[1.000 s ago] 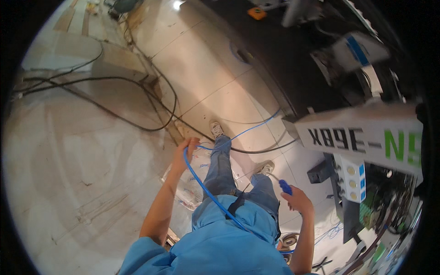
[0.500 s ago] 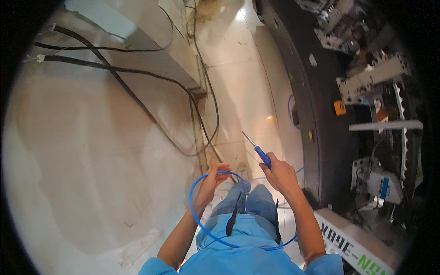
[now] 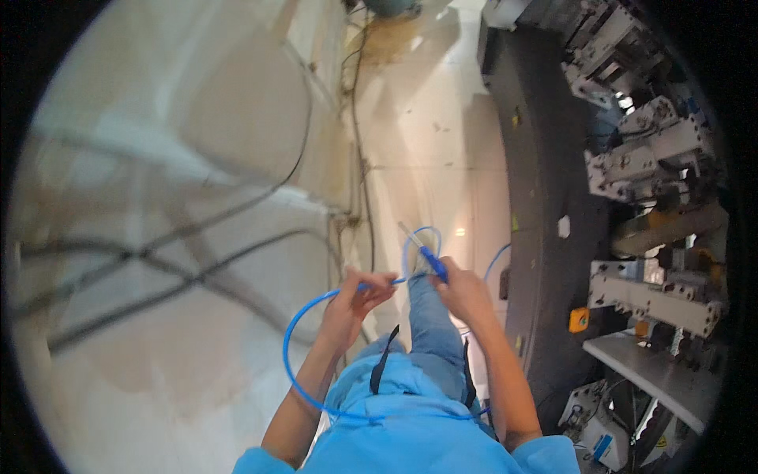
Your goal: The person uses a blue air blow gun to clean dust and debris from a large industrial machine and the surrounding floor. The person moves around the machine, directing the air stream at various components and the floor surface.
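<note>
My left hand point(image 3: 347, 308) has a thin blue tube point(image 3: 287, 336) between thumb and fingers. From there the tube bows out in a wide loop past my left forearm and across the front of my blue shirt. Another bend of it curls near my foot, beyond the hands. A screwdriver point(image 3: 433, 264) with a blue handle is gripped in my right hand point(image 3: 464, 295), its metal shaft pointing up and to the left, close to that smaller bend. I cannot tell whether the shaft touches the tube.
Along the right runs a dark machine base point(image 3: 541, 197) carrying pale metal mechanisms point(image 3: 651, 162) and an orange box point(image 3: 579, 320). Black cables point(image 3: 197, 276) cross the pale surface at left. Another black cable point(image 3: 359, 142) follows the wall's foot beside the tiled floor point(image 3: 430, 134).
My view has shifted forward along the aisle, with one leg now stretched ahead. The screwdriver and my left hand have come closer together. More of the tube's smaller bend shows near my foot.
</note>
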Demonstrator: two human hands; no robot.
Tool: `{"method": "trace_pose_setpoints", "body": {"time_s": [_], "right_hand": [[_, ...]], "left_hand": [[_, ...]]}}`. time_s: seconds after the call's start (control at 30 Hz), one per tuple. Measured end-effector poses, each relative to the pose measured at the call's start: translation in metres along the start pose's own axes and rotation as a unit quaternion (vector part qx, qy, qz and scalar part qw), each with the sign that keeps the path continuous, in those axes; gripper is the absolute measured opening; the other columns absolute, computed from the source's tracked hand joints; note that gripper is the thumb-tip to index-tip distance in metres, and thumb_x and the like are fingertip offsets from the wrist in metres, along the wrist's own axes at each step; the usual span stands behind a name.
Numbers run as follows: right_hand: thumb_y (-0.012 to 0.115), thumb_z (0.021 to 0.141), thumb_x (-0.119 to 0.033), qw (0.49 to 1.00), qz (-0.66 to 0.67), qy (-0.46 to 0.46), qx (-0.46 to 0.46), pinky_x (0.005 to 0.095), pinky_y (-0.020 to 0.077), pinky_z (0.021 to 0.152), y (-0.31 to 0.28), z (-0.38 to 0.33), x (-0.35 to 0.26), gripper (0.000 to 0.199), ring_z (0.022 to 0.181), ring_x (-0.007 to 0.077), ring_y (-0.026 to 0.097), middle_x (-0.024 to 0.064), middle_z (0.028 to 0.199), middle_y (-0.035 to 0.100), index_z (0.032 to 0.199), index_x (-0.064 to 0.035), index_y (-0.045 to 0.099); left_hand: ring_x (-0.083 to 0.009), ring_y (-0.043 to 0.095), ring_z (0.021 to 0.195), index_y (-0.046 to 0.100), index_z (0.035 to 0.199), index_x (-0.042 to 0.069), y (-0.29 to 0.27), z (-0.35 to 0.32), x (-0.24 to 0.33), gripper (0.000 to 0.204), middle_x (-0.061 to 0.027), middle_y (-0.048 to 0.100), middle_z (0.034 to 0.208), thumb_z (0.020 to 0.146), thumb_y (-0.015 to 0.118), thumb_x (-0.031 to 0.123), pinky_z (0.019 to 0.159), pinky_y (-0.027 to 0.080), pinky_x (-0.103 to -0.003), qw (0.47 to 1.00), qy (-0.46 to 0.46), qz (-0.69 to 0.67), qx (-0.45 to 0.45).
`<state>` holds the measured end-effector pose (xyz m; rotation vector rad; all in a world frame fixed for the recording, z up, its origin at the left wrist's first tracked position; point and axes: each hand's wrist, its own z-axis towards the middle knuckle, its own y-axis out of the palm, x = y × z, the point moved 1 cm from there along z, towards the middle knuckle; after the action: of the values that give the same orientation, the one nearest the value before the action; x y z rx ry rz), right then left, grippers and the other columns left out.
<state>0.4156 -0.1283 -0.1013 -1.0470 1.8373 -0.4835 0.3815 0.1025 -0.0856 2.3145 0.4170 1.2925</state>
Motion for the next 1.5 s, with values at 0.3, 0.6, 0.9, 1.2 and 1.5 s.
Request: {"method": "trace_pose_setpoints", "body": {"time_s": [0.3,0.6,0.9,1.2,1.5], "right_hand": [[0.061,0.094,-0.039,0.929,0.136,0.157,0.306,0.0474,0.0508,0.076,-0.143,0.207,0.085,0.041,0.084,0.0382,0.067,0.0243,0.088,0.067,0.111,-0.0011,0.059],[0.063,0.098,-0.030,0.701,0.560,0.221,0.382,0.0291,0.0389,0.043,-0.249,0.330,0.121,0.026,0.046,0.0114,0.046,0.0010,0.062,0.048,0.092,-0.0131,0.044],[0.059,0.097,-0.041,0.819,0.124,0.356,0.434,0.0484,0.0477,0.088,-0.386,0.502,0.065,0.051,0.099,0.0442,0.065,0.0274,0.104,0.067,0.124,0.0014,0.051],[0.046,0.100,-0.057,0.975,0.151,0.156,0.037,0.0514,0.0501,0.084,-0.462,0.831,-0.057,0.062,0.098,0.0455,0.066,0.0314,0.098,0.067,0.113,0.0024,0.058],[0.048,0.099,-0.054,0.988,0.000,0.129,0.081,0.0563,0.0490,0.085,-0.645,1.090,-0.157,0.052,0.098,0.0470,0.065,0.0285,0.097,0.068,0.113,-0.0044,0.057]], "left_hand": [[-0.0274,0.066,0.109,0.060,0.103,0.004,0.019,0.174,0.119,0.044,-0.0225,0.061,0.126,0.107,0.039,0.042,0.104,0.047,-0.043,0.993,0.095,-0.003,0.073],[-0.0255,0.068,0.105,0.060,0.106,0.009,0.030,0.441,0.262,0.043,-0.0212,0.064,0.124,0.107,0.037,0.045,0.100,0.052,-0.041,0.996,0.085,0.028,0.028],[-0.0259,0.067,0.107,0.059,0.109,0.007,0.078,0.668,0.413,0.045,-0.0227,0.062,0.127,0.107,0.036,0.046,0.101,0.050,-0.041,0.993,0.117,0.019,0.003],[-0.0254,0.063,0.112,0.058,0.114,0.006,0.097,0.895,0.596,0.045,-0.0219,0.059,0.130,0.108,0.037,0.045,0.106,0.045,-0.042,0.950,0.277,0.091,0.116],[-0.0298,0.068,0.099,0.057,0.113,0.003,0.167,1.047,0.717,0.055,-0.0249,0.065,0.117,0.107,0.031,0.051,0.094,0.053,-0.044,0.944,0.315,0.068,0.064]]}}
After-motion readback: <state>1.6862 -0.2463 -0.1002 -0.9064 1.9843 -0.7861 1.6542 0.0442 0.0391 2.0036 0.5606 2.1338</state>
